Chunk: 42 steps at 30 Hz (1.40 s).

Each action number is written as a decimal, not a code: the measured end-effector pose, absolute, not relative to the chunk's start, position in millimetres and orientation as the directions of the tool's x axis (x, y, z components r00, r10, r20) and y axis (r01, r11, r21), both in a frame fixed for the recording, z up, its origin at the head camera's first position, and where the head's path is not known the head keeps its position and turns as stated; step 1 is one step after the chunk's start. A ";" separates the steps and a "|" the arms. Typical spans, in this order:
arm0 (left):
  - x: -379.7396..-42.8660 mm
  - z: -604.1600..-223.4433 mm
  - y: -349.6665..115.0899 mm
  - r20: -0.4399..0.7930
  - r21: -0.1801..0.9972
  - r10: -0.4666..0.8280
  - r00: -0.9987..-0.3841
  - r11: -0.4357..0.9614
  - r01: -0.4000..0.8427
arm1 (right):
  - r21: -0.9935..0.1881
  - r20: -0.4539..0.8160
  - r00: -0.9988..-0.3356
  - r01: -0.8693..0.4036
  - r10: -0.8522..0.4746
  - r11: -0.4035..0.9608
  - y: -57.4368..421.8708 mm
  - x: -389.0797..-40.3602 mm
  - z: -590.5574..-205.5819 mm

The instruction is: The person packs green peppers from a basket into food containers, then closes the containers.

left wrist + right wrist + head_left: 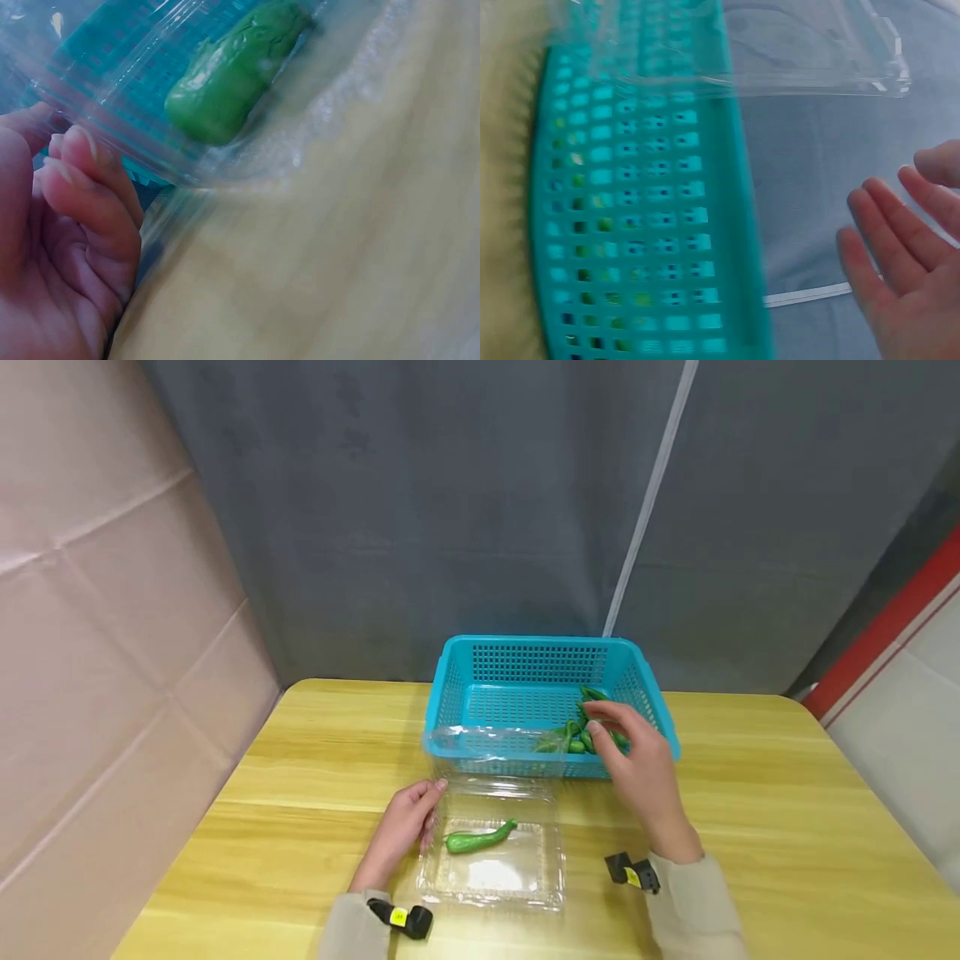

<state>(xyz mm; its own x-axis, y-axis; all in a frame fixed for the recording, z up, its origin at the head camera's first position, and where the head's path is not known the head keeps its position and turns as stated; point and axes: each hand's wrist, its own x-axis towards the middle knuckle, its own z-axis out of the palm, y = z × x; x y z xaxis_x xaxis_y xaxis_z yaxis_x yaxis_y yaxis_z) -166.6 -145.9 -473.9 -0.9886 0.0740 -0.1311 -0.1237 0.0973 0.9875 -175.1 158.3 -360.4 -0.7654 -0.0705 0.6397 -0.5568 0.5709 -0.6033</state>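
A clear plastic clamshell box (pixel 525 881) lies with its lid raised, and the lid overlaps the front of a blue basket (pixel 540 642). One green pepper (pixel 480 838) lies in the box's base; its blunt end shows large in the left wrist view. My left hand (pixel 405 822) pinches the box's left edge near the hinge between thumb and fingers. Over the right part of the basket, my right hand (pixel 643 768) hovers above several green peppers (pixel 576 747). Its fingers are spread and loosely bent, with nothing between them in the right wrist view.
The basket stands at the back of the wooden table (pixel 315 760), close to a grey curtain (pixel 420 527). A pale cloth wall (pixel 112 610) rises on the left. A red-edged white panel (pixel 907 718) stands on the right.
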 end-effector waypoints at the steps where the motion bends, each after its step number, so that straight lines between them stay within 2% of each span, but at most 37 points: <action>1: -167.1 -474.1 -145.0 -0.134 0.987 0.085 -0.987 0.101 -0.125 | -0.621 0.616 -0.786 -0.528 -0.055 0.579 159.9 -175.8 -363.0; 5: -166.9 -471.2 -141.9 -0.152 0.986 0.117 -0.981 0.086 -0.143 | -0.659 0.543 -0.839 -0.448 -0.031 0.603 164.9 -178.7 -369.4; 11: -158.8 -451.6 -139.1 -0.143 0.988 0.140 -0.980 0.077 -0.133 | -0.664 0.424 -0.902 -0.374 -0.085 0.647 170.5 -186.1 -368.4; 17: -156.1 -445.2 -140.5 -0.141 0.988 0.135 -0.981 0.087 -0.130 | -0.585 0.294 -0.936 -0.336 -0.193 0.738 175.8 -197.6 -358.1; 29: -158.5 -450.6 -146.6 -0.129 0.989 0.135 -0.982 0.083 -0.118 | -0.418 0.093 -0.933 -0.353 -0.348 0.837 180.8 -218.1 -338.6; 36: -166.1 -474.7 -149.9 -0.128 0.988 0.105 -0.986 0.103 -0.117 | -0.294 -0.006 -0.884 -0.445 -0.467 0.846 181.1 -231.1 -332.2; 42: -165.7 -476.3 -147.7 -0.108 0.989 0.103 -0.989 0.109 -0.097 | -0.179 -0.089 -0.823 -0.541 -0.561 0.822 179.3 -242.7 -316.6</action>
<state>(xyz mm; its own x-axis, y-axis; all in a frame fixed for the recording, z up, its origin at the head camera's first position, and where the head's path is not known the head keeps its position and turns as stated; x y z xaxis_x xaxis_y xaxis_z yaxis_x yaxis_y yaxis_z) -165.7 -147.7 -476.3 -0.9887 0.1034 -0.1084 -0.0971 0.1090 0.9893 -242.7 179.3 -316.6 -0.8230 -0.5611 -0.0886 -0.5409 0.8217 -0.1795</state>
